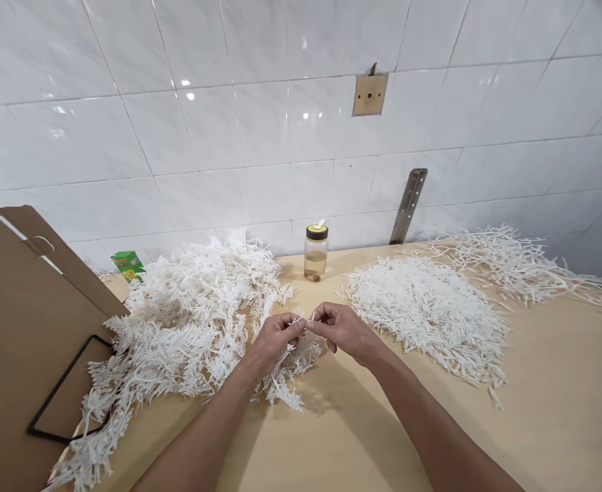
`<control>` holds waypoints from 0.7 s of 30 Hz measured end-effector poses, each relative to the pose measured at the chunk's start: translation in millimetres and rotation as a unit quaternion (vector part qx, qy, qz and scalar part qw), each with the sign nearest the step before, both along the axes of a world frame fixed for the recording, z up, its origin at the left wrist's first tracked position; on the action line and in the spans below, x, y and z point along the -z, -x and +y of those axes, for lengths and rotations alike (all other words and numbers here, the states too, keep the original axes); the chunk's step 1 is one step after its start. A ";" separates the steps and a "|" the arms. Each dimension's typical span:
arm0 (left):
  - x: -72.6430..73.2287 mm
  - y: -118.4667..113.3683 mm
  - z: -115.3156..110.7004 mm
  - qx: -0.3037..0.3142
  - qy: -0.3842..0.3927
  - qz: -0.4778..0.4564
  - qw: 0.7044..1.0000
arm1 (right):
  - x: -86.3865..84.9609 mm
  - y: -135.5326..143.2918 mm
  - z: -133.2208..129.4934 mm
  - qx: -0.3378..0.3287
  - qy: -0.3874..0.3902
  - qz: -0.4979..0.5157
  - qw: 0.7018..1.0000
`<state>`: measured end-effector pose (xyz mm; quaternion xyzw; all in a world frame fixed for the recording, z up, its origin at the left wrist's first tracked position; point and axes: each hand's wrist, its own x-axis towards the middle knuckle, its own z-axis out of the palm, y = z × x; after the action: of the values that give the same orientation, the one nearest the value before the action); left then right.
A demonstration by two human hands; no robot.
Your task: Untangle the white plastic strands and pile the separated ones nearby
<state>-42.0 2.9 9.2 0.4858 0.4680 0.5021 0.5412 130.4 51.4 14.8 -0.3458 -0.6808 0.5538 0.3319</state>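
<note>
My left hand (281, 336) and my right hand (339, 331) meet above the middle of the table, their fingertips almost touching. Both pinch a small white plastic-looking branched sprig (296, 320), mostly covered by the fingers. Below and to the left of my left hand lies a small clump of similar white sprigs (285, 383). A big tangled heap of these feathery white pieces (193, 314) spreads over the left of the table. Right of my right hand is a pile of short, thin white stems (428, 307).
Longer white branching stems (510, 260) lie at the back right. A lidded jar of liquid (316, 256) stands near the tiled wall, with a metal bracket (409, 205) to its right. A cardboard box (29, 328) and a green packet (128, 264) are at left on the wooden table (362, 424).
</note>
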 end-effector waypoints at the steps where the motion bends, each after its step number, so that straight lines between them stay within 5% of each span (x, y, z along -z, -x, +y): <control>1: 0.8 0.3 0.5 0.000 -0.004 -0.004 1.000 | 0.4 -0.7 0.6 -0.004 0.001 0.004 1.000; 7: 4.5 1.5 2.7 -0.016 -0.007 -0.029 0.999 | 3.0 -0.2 2.2 0.003 0.004 0.042 0.999; 14: 0.4 -5.9 -0.2 0.024 -0.003 -0.001 1.000 | 7.5 15.8 -1.5 0.145 -0.049 0.005 0.988; 18: 1.6 -4.5 2.3 -0.004 -0.021 0.028 0.999 | 4.2 9.1 5.7 0.253 -0.207 -0.097 0.940; 21: 2.9 2.0 4.8 -0.042 -0.029 0.043 0.998 | 1.9 -16.6 22.5 0.379 -0.236 -0.146 0.883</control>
<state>-44.0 7.6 6.2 0.5022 0.4960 0.5166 0.4847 147.0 73.9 12.9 -0.5654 -0.6493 0.1523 0.4853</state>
